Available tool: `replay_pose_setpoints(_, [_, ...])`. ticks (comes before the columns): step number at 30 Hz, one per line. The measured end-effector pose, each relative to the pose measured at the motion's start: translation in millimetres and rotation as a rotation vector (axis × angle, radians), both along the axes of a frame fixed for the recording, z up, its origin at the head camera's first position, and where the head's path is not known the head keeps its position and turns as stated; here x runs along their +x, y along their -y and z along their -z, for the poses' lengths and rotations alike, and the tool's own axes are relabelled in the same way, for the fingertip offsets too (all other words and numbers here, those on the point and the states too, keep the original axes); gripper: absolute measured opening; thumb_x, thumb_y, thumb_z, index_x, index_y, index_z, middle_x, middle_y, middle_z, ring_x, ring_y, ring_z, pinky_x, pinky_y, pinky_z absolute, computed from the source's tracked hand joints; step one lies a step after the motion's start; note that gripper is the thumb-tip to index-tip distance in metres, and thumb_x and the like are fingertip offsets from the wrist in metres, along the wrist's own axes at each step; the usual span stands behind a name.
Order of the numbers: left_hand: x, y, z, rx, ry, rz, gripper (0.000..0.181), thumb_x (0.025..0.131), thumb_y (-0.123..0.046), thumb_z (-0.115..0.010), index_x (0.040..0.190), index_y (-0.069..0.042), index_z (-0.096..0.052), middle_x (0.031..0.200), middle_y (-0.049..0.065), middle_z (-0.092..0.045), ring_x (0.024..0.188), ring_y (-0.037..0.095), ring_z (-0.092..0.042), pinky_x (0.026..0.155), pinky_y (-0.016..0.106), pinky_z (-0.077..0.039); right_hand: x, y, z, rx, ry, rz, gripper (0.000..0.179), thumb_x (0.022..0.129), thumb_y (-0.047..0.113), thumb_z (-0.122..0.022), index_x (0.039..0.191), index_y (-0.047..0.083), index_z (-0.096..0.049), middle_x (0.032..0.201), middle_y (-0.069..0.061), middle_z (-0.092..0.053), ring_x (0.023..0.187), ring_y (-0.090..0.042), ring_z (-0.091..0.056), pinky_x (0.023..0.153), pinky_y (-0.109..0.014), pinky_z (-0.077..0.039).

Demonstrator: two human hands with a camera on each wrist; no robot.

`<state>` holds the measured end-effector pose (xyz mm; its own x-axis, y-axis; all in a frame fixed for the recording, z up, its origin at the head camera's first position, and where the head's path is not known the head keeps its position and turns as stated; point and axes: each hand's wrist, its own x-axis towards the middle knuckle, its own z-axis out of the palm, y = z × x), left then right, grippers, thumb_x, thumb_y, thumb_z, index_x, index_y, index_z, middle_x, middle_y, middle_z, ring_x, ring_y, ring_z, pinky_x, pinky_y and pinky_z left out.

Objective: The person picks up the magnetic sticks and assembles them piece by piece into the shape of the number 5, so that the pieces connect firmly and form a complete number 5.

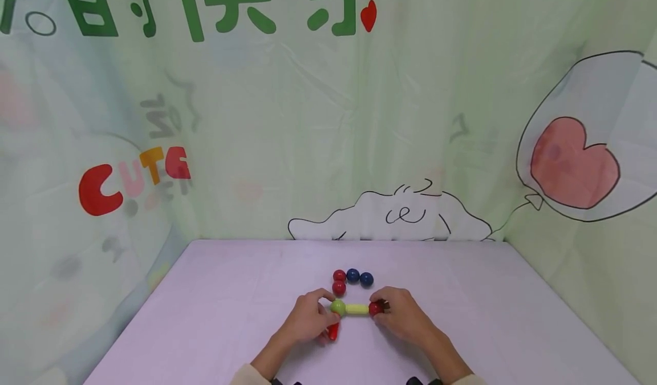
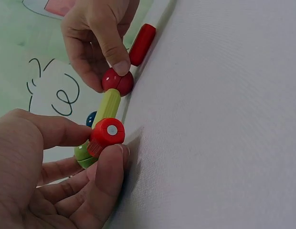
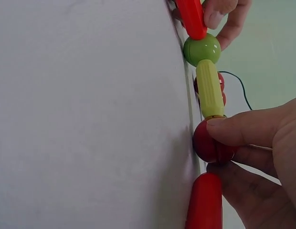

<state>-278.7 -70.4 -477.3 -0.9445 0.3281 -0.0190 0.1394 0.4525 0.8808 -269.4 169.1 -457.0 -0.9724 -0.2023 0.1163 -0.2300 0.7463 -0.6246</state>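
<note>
1. A yellow rod [image 1: 356, 309] is linking a green ball [image 1: 337, 307] and a red ball [image 1: 375, 309] over the bench [image 1: 246, 276].
2. The left hand [image 1: 307, 317] is pinching a red rod [image 1: 334, 332] at the green ball; the right hand [image 1: 406, 315] is grasping the red ball.
3. Wrist views are showing a second red rod [image 3: 204, 202], unseen in the head view.

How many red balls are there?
3: the back red ball beside a blue ball; a second red ball just below the first in the head view; a third red ball pinched in the right hand. Others could be hidden.
</note>
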Motion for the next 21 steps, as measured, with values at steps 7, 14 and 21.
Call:
replay_pose_setpoints(7, [-2.2,-3.6,1.0,0.059,0.043,-0.018,0.033,0.091,-0.012,-0.075,0.121,-0.009,-0.062,0.076,0.009,-0.063,0.047,0.021,-0.064,0.046,0.034,-0.054,-5.8,1.8,-6.2,0.063,0.048,0.002,0.031,0.080,0.004,-0.083,0.110,0.007,-0.074,0.101,-0.002,-0.069,0.091,-0.018,-0.059,0.088,-0.044,-0.056])
replay_pose_setpoints(14, [-2.5,-7.1,1.2,0.081,0.044,-0.014,0.036,0.093,-0.011,-0.071,0.129,-0.010,-0.065,0.079,0.008,-0.061,0.047,0.020,-0.063,0.045,0.034,-0.054,-10.9,3.0,-8.5,0.085,0.046,-0.016,0.035,0.079,0.011,-0.086,0.111,0.008,-0.073,0.094,0.001,-0.067,0.087,-0.016,-0.058,0.085,-0.040,-0.056])
replay_pose_setpoints(21, [-2.0,-6.8,2.4,0.075,0.042,-0.022,0.034,0.093,-0.011,-0.071,0.127,-0.010,-0.067,0.078,0.008,-0.061,0.046,0.020,-0.063,0.045,0.034,-0.054,-15.4,7.6,-8.9,0.101,-0.037,-0.002,0.029,0.088,0.021,-0.080,0.112,0.008,-0.073,0.096,0.000,-0.067,0.087,-0.014,-0.059,0.080,-0.036,-0.057])
